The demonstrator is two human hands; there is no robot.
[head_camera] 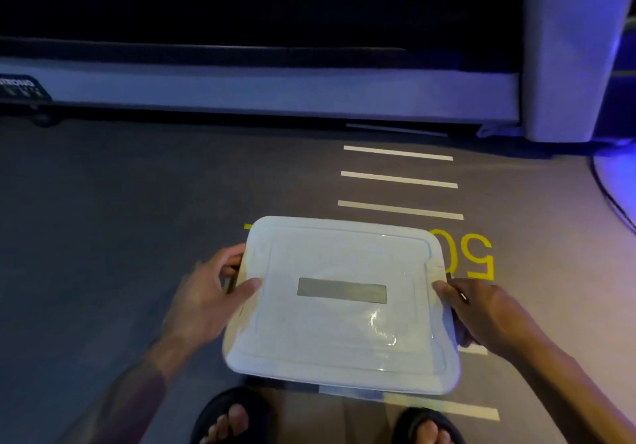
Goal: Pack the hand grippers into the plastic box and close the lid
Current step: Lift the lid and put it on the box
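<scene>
The plastic box (340,306) sits between the person's hands above the grey floor (103,219), its pale lid (344,261) on top with a grey label (341,290) in the middle. The left hand (206,292) grips the box's left edge, thumb on the lid. The right hand (481,312) grips the right edge. White stripes (399,178) and yellow numbers (478,254) mark the floor beyond. Sandalled feet (230,416) show near the bottom.
</scene>
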